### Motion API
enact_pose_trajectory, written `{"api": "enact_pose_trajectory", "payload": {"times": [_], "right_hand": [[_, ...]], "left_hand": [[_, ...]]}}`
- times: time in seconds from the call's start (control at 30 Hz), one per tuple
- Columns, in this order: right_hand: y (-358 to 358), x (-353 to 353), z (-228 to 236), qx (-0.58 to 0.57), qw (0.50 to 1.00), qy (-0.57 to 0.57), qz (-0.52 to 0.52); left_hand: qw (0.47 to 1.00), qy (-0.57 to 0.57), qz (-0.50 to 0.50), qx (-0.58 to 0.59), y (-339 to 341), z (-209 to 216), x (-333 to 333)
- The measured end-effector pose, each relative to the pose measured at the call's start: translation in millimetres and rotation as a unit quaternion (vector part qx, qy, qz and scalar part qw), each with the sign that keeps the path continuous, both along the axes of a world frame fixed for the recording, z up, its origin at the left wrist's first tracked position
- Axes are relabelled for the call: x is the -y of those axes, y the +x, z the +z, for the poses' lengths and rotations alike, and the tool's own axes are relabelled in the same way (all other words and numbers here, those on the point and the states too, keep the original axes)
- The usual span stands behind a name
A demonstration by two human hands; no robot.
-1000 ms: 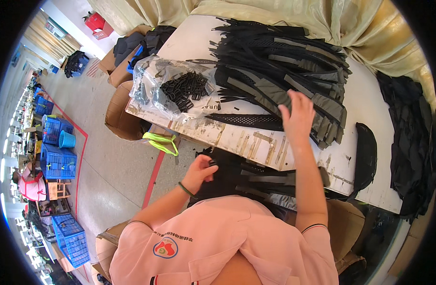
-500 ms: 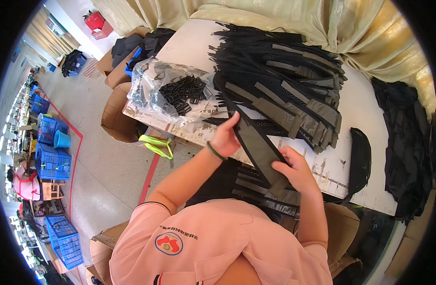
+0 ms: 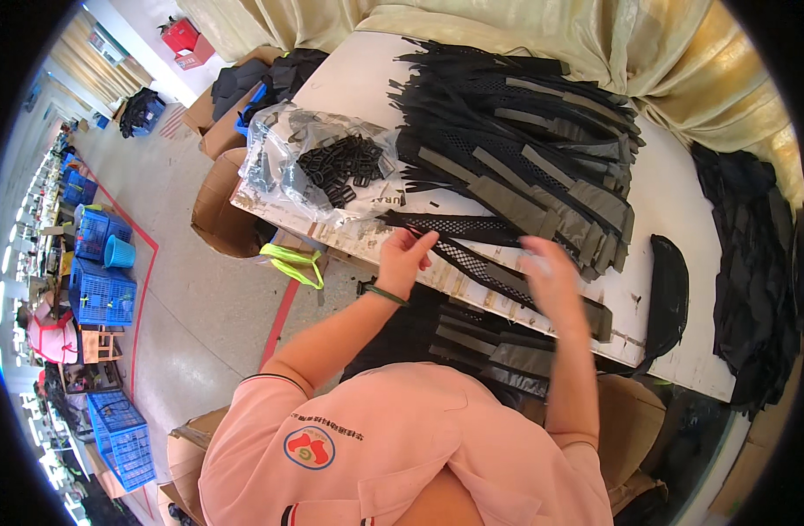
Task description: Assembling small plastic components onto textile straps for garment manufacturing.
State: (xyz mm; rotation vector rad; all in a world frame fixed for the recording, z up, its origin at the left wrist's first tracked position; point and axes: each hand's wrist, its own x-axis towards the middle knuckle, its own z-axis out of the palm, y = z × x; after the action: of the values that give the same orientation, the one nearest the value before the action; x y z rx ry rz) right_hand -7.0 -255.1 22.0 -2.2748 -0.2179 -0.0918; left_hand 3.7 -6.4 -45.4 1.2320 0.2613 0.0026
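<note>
A black mesh strap (image 3: 476, 266) slants across the table's front edge, its olive-grey end (image 3: 600, 321) lying lower right. My left hand (image 3: 405, 261) is closed in a pinch on the strap's narrow upper end. Over the strap's right part is my right hand (image 3: 552, 282), smeared by motion; its finger state and any contact are unclear. Just beyond, a second black mesh piece (image 3: 472, 226) lies flat. Behind both hands spreads a large pile of black mesh straps with olive-grey panels (image 3: 524, 145). A small black piece (image 3: 365, 286) shows beside my left wrist, too small to name.
A clear plastic bag (image 3: 283, 167) with black buckles (image 3: 340, 167) lies on the white table (image 3: 682, 202) at left. A curved black piece (image 3: 667, 294) and a dark fabric stack (image 3: 752, 272) lie right. Neon-yellow strap (image 3: 295, 263) hangs by a carton (image 3: 222, 210). More straps (image 3: 472, 342) sit below the edge.
The strap has turned from its olive-grey face to its mesh and lies lower on the table edge. My left hand has moved down and left; my right hand has shifted up and blurs.
</note>
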Motion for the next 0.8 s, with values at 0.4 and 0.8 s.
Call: {"api": "enact_pose_trajectory", "payload": {"times": [0.4,0.8], "right_hand": [[18,-113,-34,-0.003,0.978,0.198,0.066],[17,-99,-24,-0.175,0.923,0.323,0.119]], "left_hand": [[0.922,0.359,-0.123,0.075,56,21,-84],[0.682,0.710,-0.139,0.106,137,-15,-149]]}}
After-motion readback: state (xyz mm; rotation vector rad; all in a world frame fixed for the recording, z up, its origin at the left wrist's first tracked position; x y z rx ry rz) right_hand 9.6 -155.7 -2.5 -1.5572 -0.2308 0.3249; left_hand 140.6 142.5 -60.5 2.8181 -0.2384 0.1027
